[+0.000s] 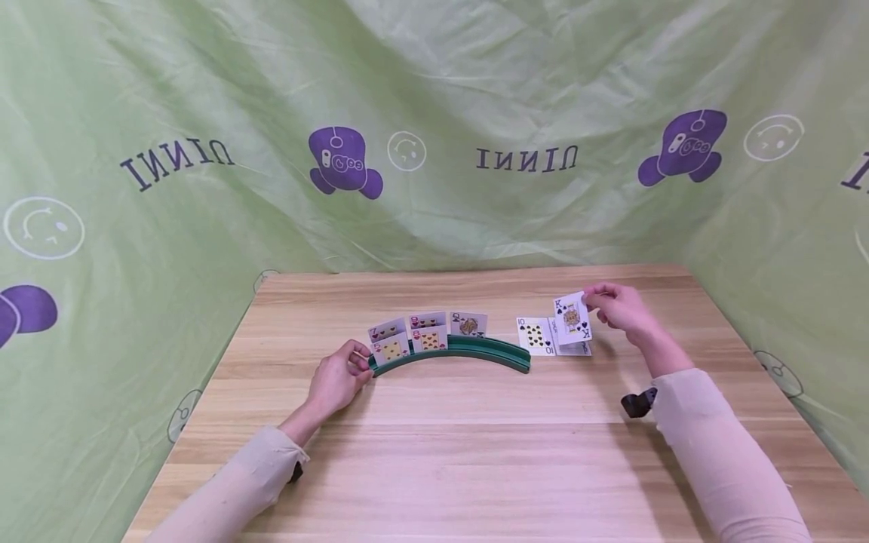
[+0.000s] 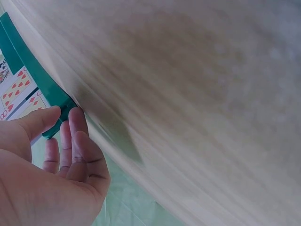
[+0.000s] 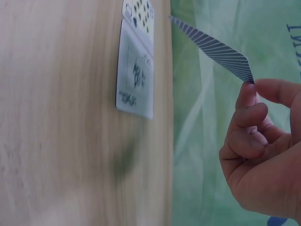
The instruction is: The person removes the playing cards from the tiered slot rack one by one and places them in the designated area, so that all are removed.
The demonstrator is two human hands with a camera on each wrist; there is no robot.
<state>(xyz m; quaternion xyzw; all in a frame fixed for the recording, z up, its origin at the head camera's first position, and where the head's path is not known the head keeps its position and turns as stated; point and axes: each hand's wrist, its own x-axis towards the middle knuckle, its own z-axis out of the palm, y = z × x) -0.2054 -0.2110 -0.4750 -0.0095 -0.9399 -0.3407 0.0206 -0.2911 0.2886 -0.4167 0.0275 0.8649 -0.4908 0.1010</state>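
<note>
My left hand [image 1: 336,381] pinches the left end of a curved green card holder [image 1: 489,348] between thumb and fingers; the left wrist view shows the thumb on top of that end. Several playing cards stand in the holder: a red five [image 1: 391,351] before a seven [image 1: 385,329], an eight of hearts [image 1: 431,339] before a nine [image 1: 426,320], and a queen [image 1: 468,324]. Off the holder's right end, my right hand [image 1: 618,308] pinches a king of spades [image 1: 570,318] by its edge, raised above the table. Its striped back [image 3: 216,49] shows in the right wrist view.
A ten of spades [image 1: 535,337] lies face up near the holder's right end. Beside it is a pale card [image 3: 135,75] with a dark figure, partly covered by the king in the head view. Green printed cloth [image 1: 434,226] hangs around the wooden table [image 1: 462,452].
</note>
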